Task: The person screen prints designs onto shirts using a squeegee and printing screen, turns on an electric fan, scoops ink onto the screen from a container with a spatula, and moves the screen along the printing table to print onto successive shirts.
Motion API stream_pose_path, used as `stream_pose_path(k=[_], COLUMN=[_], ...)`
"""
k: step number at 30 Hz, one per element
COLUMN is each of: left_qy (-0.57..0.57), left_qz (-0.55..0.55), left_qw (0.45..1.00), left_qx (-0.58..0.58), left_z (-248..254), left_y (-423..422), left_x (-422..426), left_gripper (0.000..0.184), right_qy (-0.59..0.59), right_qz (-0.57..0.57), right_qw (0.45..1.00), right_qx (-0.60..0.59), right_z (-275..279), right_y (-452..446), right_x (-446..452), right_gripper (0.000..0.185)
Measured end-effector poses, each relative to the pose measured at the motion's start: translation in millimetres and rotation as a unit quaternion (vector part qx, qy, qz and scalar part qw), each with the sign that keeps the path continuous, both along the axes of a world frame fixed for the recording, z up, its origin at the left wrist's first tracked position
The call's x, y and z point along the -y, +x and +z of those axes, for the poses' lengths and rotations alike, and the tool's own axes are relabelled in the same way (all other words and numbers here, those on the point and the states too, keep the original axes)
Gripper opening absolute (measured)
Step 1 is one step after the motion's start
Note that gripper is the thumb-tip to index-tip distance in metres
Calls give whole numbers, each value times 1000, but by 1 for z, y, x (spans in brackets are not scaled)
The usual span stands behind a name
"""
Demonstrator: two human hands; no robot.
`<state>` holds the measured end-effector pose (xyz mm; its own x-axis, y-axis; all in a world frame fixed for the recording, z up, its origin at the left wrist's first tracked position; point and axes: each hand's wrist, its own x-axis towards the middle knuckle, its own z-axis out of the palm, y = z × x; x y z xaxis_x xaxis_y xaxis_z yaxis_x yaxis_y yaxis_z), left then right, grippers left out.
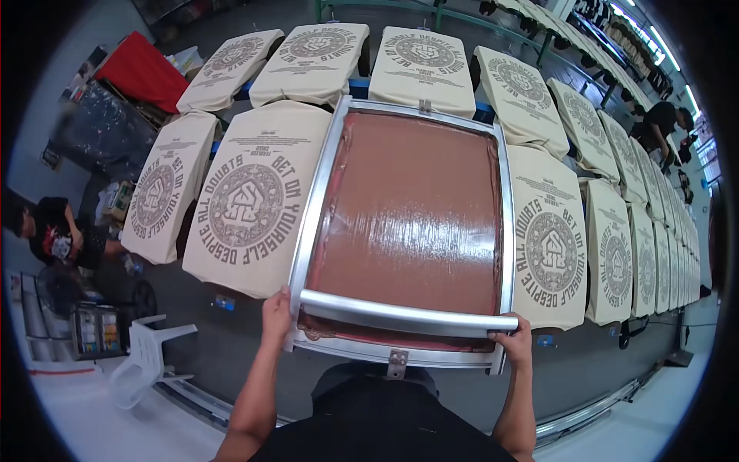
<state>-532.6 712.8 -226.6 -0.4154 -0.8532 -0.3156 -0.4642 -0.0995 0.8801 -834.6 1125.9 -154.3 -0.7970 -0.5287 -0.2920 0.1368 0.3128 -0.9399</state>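
Observation:
A silkscreen printing frame (506, 208) with silver metal rails is in front of me, its mesh coated with glossy brown ink. Across its near end lies a silver squeegee (400, 314). My left hand (276, 316) is closed around the left rail near the lower corner, by the squeegee's left end. On the opposite side, my right hand (516, 339) grips the right rail, its thumb on top beside the squeegee's right end. The undersides of both hands' grips are hidden. Cream printed shirts (258, 202) lie on both sides of the frame; what lies beneath it is hidden.
Two rows of cream shirts (548, 239) on boards run off to the right. A white plastic chair (150, 358) stands at lower left. One person (58, 231) is at far left, another (662, 127) at far right. Red cloth (142, 73) hangs at upper left.

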Motion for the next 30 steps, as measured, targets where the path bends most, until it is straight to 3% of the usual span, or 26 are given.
stream_pose_path(k=[3, 5, 9, 11, 16, 19, 20, 21, 22, 23, 25, 26, 27, 29, 30], left_qy=[24, -11, -51, 17, -38, 0, -26, -124, -232, -53, 57, -8, -2, 118, 97], left_qz=[-27, -29, 6, -2, -16, -19, -20, -30, -99, -84, -39, -30, -35, -30, -30], left_qw=[998, 999, 999, 1000, 999, 999, 997, 988, 959, 982, 995, 999, 999, 992, 995], left_qx=[47, -8, -7, 8, 21, 34, 74, 93, 132, 162, 72, 39, 39, 17, -1], left_z=[-3, -22, -33, -14, -33, -42, -46, -48, -80, -36, -38, -39, -32, -20, -38], left_y=[-10, -13, -30, -39, -48, -52, -52, -50, -38, -52, -53, -57, -62, -58, -52], left_x=[-7, -10, -13, -13, -4, 1, 4, 0, 11, 6, 10, 9, 7, 10, 15], left_gripper=[48, 46, 44, 45, 44, 40, 35, 51, 54, 55, 53, 53, 53, 55, 57], right_qy=[16, 12, 4, -22, -8, 1, -16, 25, 9, 47, 82, 68, 48, 37, 36], right_qz=[4, 4, 2, 3, 7, -21, -10, -2, -30, -20, 39, 41, 29, 32, 32], right_qw=[1000, 1000, 1000, 1000, 1000, 1000, 1000, 1000, 999, 997, 995, 995, 996, 998, 998], right_qx=[-11, -4, 11, 7, -2, -18, 12, -15, -19, -51, -49, -54, -66, -32, -30], right_z=[-1, -4, -30, -35, -39, -41, -56, -63, -63, -77, -60, -63, -57, -59, -59], right_y=[-9, -19, -42, -50, -62, -61, -67, -69, -61, -65, -62, -60, -53, -52, -52], right_x=[-2, -10, -8, -5, 0, 11, 7, 5, 11, -1, 7, 8, 15, 13, 16], right_gripper=[31, 31, 34, 35, 36, 38, 37, 36, 35, 34, 32, 33, 33, 34, 34])
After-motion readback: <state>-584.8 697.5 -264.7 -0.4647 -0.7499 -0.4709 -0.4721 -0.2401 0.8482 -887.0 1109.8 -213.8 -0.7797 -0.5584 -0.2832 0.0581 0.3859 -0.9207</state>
